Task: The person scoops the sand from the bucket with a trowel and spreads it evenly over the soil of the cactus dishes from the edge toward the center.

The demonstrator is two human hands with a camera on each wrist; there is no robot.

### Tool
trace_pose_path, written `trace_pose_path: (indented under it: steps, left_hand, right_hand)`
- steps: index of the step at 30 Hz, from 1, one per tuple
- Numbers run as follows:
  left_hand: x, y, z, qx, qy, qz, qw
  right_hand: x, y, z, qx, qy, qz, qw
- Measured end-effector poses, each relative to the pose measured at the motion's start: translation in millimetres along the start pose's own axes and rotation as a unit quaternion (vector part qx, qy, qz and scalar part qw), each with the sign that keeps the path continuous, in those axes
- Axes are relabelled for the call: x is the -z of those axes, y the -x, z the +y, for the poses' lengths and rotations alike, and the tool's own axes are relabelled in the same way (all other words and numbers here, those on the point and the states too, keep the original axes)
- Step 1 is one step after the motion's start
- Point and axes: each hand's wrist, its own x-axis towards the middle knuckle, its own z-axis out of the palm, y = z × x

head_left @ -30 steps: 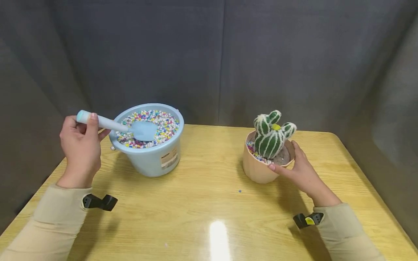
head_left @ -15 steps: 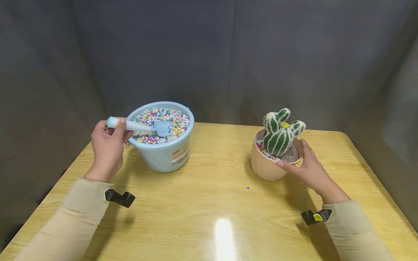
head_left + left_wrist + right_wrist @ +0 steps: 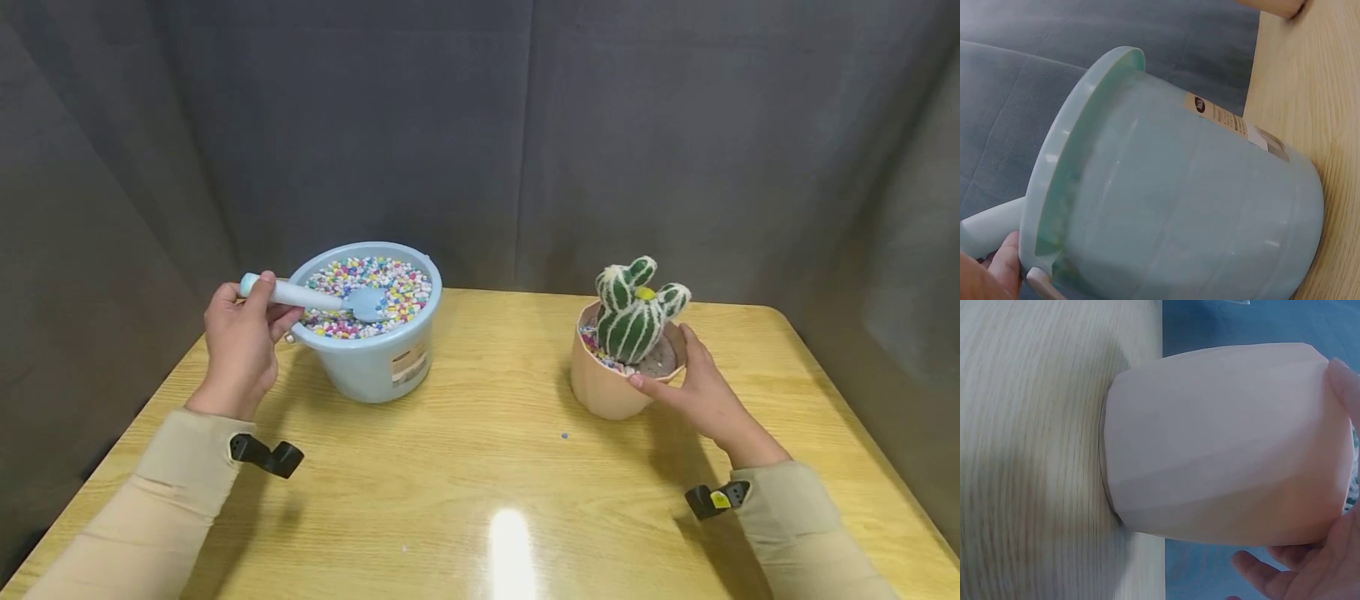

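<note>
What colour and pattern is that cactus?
The cactus is green with fuzzy white stripes and a yellow spot near the top; the head view shows it best.

**Markings check: no wording legible**

Label: one paper label point(image 3: 1235, 127), brown and beige, is stuck on the outer wall of the light blue bucket point(image 3: 1179, 194). It bears a dark oval point(image 3: 1200, 104) with pale lettering, brand-like in form; the letters are too blurred to read. Fine print runs in short lines beside the oval, likewise unreadable.

Tag: one yellow tag point(image 3: 720, 500) sits on the black wrist device point(image 3: 701, 503) at the right cuff point(image 3: 787, 502); any characters are too small to tell.
</note>
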Motion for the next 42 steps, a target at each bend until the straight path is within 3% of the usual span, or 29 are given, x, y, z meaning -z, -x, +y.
trace_pose_path:
  steps: [6,13,30,42]
  left_hand:
    - [7.3,1.9,-1.0,0.003,0.01,0.022,0.9997]
    - [1.6,-0.2,0.4,-0.004,0.013,0.009,0.9999]
    - [9.6,-5.1,2.6,0.032,0.113,0.021,0.9929]
    - [6.8,-4.4,1.8,0.022,0.167,0.03,0.9852]
  right_hand:
    - [-4.5,-3.0,-1.7,-0.012,0.013,-0.019,1.0]
    - [1.6,-1.2,0.1,-0.006,0.015,-0.012,1.0]
    - [1.1,-2.1,2.5,0.002,0.003,-0.01,1.0]
    - [2.3,-1.3,3.8,-0.008,0.0,-0.01,1.0]
